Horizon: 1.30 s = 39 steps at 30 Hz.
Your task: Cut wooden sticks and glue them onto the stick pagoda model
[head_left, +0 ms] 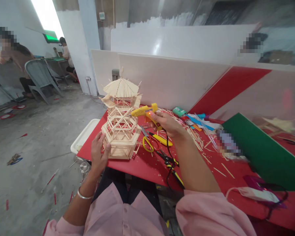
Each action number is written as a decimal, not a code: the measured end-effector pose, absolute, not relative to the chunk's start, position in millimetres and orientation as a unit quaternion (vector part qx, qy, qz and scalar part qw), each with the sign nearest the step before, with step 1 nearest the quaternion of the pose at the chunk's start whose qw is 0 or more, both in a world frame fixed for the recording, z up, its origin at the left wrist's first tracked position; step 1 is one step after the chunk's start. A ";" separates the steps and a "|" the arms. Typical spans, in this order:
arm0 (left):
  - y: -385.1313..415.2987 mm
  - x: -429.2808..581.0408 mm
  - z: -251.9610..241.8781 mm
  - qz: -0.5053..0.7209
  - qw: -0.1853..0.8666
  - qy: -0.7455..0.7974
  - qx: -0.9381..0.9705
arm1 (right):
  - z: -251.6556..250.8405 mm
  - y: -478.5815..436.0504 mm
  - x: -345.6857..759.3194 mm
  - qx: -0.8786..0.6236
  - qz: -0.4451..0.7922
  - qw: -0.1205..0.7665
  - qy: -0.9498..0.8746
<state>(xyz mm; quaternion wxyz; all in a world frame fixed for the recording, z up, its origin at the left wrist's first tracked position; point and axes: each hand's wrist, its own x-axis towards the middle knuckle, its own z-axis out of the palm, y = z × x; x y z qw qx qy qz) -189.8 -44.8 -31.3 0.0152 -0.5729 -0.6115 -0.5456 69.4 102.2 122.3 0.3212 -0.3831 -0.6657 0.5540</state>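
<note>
A pagoda-like model of thin wooden sticks (123, 123) stands upright on the red table (147, 170). My right hand (163, 122) is closed around a yellow glue gun (144, 110), whose small light glows orange. The gun's nozzle points left at the middle tier of the model; whether it touches is unclear. At the lower left side of the model is my left hand (98, 151), fingers apart and resting against its base. Just right of the model lie scissors with yellow and red handles (147, 144) and a yellow-handled cutter (162, 139).
Black and yellow pliers (172, 165), the gun's black cord and loose sticks (196, 139) lie to the right. A green board (265, 147) leans farther right. White panels (167, 78) rise behind the table. A white tray (85, 134) is at left. Two people sit at the far left.
</note>
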 end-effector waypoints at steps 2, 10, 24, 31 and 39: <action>-42.3 -192.5 -30.1 -0.539 0.032 -0.605 -0.585 | 124.6 97.0 70.0 -0.379 0.535 0.330 -0.679; -35.7 -199.1 -17.6 -0.492 0.077 -0.566 -0.657 | 123.6 85.2 62.5 -0.424 0.422 0.356 -0.718; -34.9 -191.7 -24.4 -0.478 0.143 -0.559 -0.662 | 103.6 41.4 59.2 -0.436 0.159 0.350 -0.813; -40.9 -186.4 -23.3 -0.473 0.162 -0.550 -0.669 | 107.9 47.7 65.0 -0.421 0.194 0.386 -0.798; -28.5 -209.7 -15.0 -0.444 0.154 -0.531 -0.705 | 94.8 18.9 85.6 -0.418 0.287 0.405 -0.760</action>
